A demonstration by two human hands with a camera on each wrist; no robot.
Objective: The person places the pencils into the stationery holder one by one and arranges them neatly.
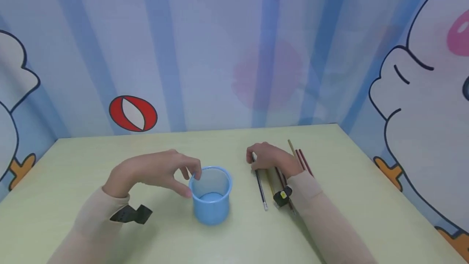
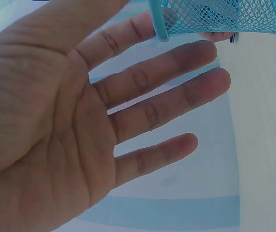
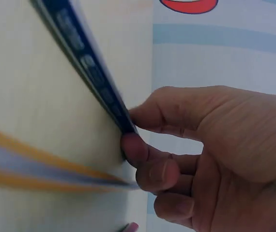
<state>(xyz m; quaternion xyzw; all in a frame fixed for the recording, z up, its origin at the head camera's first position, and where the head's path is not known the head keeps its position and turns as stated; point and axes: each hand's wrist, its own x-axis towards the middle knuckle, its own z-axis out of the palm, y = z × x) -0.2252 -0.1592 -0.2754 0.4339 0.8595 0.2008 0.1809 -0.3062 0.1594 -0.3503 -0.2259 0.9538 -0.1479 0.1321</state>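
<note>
A light blue pen cup (image 1: 211,211) stands upright on the table, and its wall shows as mesh in the left wrist view. My left hand (image 1: 161,170) holds the cup's rim (image 2: 158,19) at its left side between thumb and index finger. The other fingers (image 2: 176,96) stretch out straight. My right hand (image 1: 269,156) pinches a dark blue pencil (image 1: 261,188) near its far end between thumb and index finger. The pencil's eraser end points toward me. Beside it, a yellow-edged pencil (image 3: 46,166) lies partly hidden beneath the right hand and wrist.
Several more pencils lie under and beyond the right wrist, among them a tan one (image 1: 291,146) and dark red ones (image 1: 305,163). The pale yellow table (image 1: 121,148) meets a printed backdrop (image 1: 205,52) at its back edge.
</note>
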